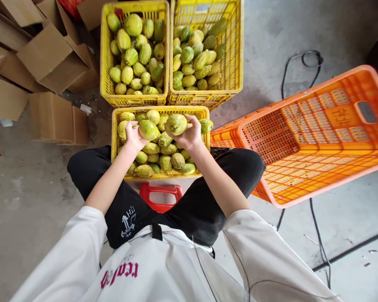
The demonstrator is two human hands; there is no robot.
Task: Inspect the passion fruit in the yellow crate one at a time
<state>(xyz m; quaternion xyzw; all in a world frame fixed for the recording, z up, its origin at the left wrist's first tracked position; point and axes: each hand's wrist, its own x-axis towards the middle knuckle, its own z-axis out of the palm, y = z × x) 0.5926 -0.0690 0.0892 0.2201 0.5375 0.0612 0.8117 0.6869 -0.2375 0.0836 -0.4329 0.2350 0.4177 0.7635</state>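
My left hand (135, 136) is closed around the side of a smooth yellow-green oval fruit (148, 130). A rounder yellow-green fruit (176, 124) sits in my right hand (192, 136), its blunt end facing up. Both hands are above a yellow plastic crate (160, 178) filled with similar fruit, some smooth and some with rough, brownish skin. One of these, a longer fruit (206, 126), pokes out at the crate's right edge, beside my right hand. The crate stands between my knees.
Two more yellow crates of fruit, left (135, 100) and right (204, 95), stand just beyond. A tilted orange crate (329, 191) is at my right. Open cardboard boxes (52, 58) lie at the left. A red plastic piece (161, 207) is between my legs; black cables (318, 233) cross the floor.
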